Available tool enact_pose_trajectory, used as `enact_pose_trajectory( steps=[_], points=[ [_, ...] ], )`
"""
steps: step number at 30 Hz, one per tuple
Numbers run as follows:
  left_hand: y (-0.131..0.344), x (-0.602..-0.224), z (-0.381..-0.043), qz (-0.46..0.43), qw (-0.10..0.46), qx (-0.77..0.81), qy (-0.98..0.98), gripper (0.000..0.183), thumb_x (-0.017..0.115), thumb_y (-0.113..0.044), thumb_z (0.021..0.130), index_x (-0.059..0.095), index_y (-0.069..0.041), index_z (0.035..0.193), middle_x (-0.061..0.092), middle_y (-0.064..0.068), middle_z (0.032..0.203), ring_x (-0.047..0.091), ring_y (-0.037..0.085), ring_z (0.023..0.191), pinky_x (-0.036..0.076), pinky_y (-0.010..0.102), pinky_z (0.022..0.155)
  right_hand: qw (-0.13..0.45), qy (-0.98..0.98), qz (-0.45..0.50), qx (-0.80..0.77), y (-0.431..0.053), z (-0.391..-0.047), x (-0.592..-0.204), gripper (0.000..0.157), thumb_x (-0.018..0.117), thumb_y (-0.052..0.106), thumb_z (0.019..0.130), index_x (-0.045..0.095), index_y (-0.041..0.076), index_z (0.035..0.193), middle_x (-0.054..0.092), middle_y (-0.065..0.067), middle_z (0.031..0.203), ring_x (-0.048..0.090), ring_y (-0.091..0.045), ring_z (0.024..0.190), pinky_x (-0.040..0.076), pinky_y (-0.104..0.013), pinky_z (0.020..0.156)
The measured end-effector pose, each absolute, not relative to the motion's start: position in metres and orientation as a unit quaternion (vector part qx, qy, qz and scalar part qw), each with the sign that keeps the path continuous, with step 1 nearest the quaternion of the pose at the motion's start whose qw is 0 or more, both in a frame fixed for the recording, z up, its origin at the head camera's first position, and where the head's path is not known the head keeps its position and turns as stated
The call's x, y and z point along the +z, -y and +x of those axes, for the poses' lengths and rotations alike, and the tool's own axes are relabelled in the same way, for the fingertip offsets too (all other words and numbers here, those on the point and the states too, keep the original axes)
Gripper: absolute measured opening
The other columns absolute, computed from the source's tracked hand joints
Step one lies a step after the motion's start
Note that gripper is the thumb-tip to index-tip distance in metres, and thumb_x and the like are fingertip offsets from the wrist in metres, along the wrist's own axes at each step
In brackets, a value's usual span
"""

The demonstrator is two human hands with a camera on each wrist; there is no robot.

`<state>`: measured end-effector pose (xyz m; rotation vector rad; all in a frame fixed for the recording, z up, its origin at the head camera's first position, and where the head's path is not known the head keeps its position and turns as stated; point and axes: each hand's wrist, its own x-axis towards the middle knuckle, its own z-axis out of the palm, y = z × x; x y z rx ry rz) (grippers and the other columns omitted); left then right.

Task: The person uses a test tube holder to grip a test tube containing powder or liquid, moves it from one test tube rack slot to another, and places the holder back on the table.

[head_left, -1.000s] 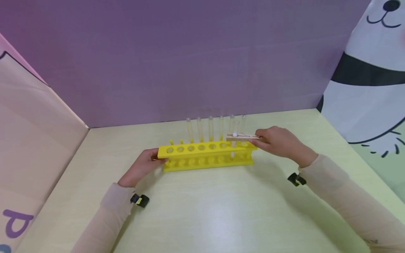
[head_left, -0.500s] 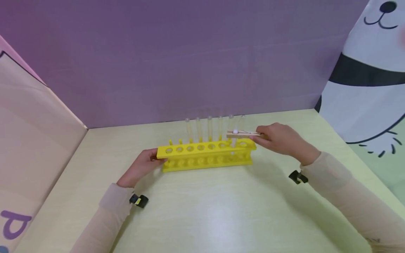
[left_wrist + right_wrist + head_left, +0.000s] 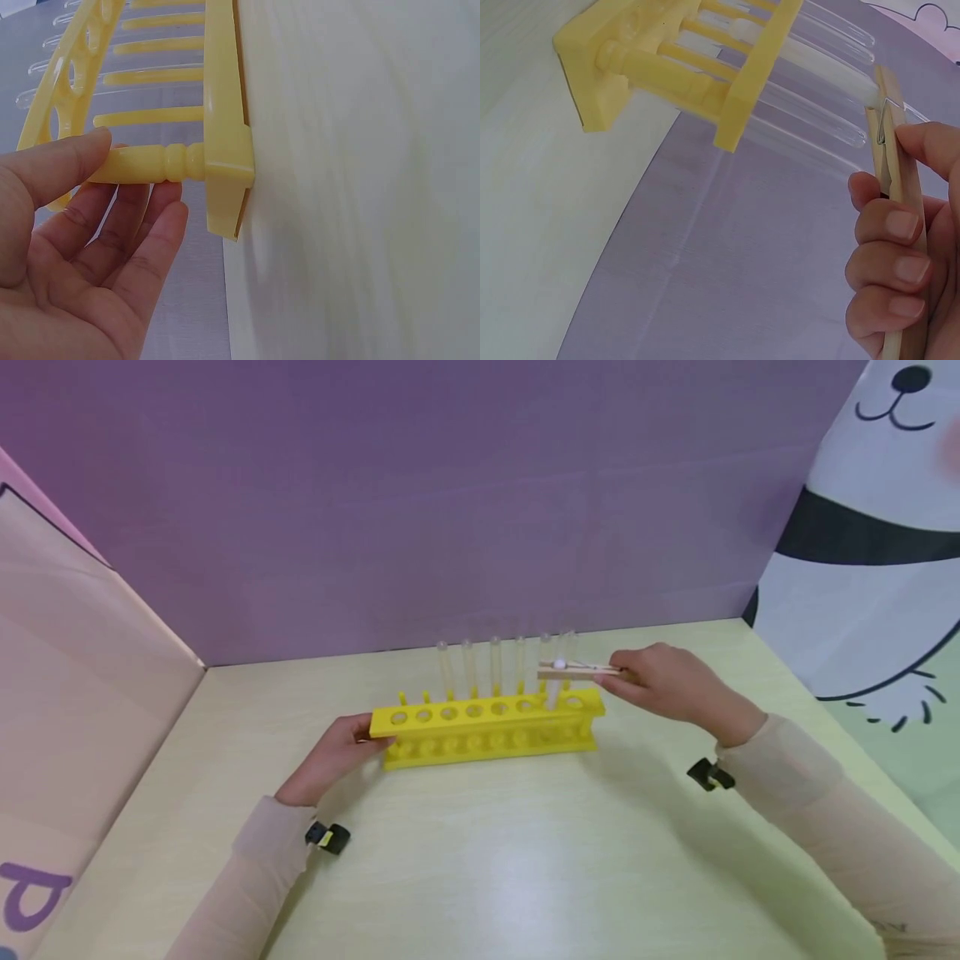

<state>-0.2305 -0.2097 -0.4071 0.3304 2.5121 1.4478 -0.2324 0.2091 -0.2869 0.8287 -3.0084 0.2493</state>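
A yellow test tube rack [image 3: 487,722] stands on the table. My left hand [image 3: 330,760] grips its left end post [image 3: 142,163] between thumb and fingers, as the left wrist view shows. My right hand [image 3: 667,683] holds a wooden test tube clamp [image 3: 909,176] level above the rack's right end. The clamp's jaws close round the top of a test tube [image 3: 829,64] with white contents. That tube slants through a hole in the rack's upper plate, its lower tip just below the plate in the right wrist view.
Several bare test tubes [image 3: 496,664] stand upside down on pegs along the rack's back. Two bare pegs [image 3: 415,697] are at its left. A purple wall [image 3: 480,510] rises behind the table [image 3: 480,843], with printed panels on both sides.
My right hand has risen with the clamp and the white-filled tube, drawing the tube's lower end up from near the rack's base to its upper plate. My left hand keeps its grip.
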Motion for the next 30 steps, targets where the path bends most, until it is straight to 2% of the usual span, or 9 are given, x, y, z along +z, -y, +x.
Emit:
enact_pose_trajectory(
  steps=[10, 30],
  points=[
    [0.211, -0.411, -0.233, 0.116, 0.109, 0.493, -0.855, 0.039, 0.062, -0.014, 0.092, 0.056, 0.001, 0.127, 0.060, 0.016, 0.124, 0.054, 0.023, 0.101, 0.046, 0.033, 0.085, 0.021, 0.959, 0.270, 0.080, -0.209, -0.232, -0.280, 0.023, 0.057, 0.028, 0.095, 0.058, 0.009, 0.082, 0.041, 0.003, 0.056, 0.036, -0.012, 0.049, 0.032, -0.028, 0.049],
    [0.213, -0.416, -0.244, 0.105, 0.125, 0.491, -0.856, 0.039, 0.061, -0.016, 0.092, 0.056, -0.004, 0.129, 0.060, 0.011, 0.126, 0.054, 0.023, 0.101, 0.047, 0.035, 0.086, 0.013, 0.964, 0.258, 0.068, -0.201, -0.235, -0.270, 0.025, 0.054, 0.030, 0.096, 0.059, 0.008, 0.086, 0.041, 0.002, 0.057, 0.036, -0.013, 0.050, 0.032, -0.028, 0.050]
  ],
)
